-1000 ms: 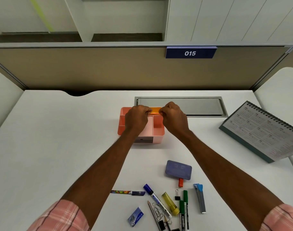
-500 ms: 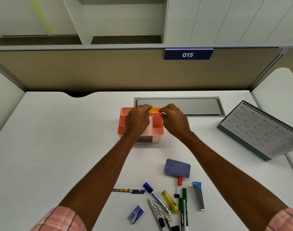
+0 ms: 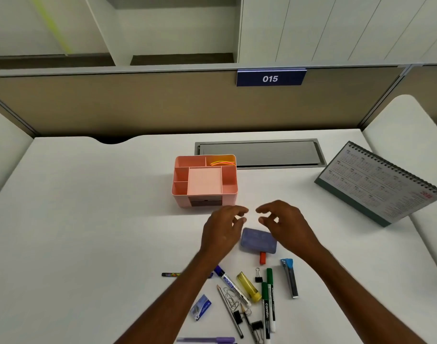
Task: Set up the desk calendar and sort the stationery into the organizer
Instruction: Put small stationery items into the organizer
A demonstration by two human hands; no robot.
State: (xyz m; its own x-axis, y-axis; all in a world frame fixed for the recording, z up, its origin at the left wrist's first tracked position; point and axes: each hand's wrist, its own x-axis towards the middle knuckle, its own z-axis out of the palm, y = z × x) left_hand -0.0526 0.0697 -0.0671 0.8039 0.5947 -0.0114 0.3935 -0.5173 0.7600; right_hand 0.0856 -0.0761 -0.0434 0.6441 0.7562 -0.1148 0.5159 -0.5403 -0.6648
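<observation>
Two loose, wide grips hold nothing: your left hand (image 3: 222, 232) and right hand (image 3: 285, 227) hover just before the pink, many-compartment organizer (image 3: 204, 181) on the bench (image 3: 88, 219), neon strips (image 3: 222, 163) in its back-right compartment.

My left hand (image 3: 220, 232) and right hand (image 3: 288, 227) were bare, and so were my left forearm (image 3: 177, 289) and right forearm (image 3: 349, 281), slim and uncovered as far down as could be seen.
</observation>
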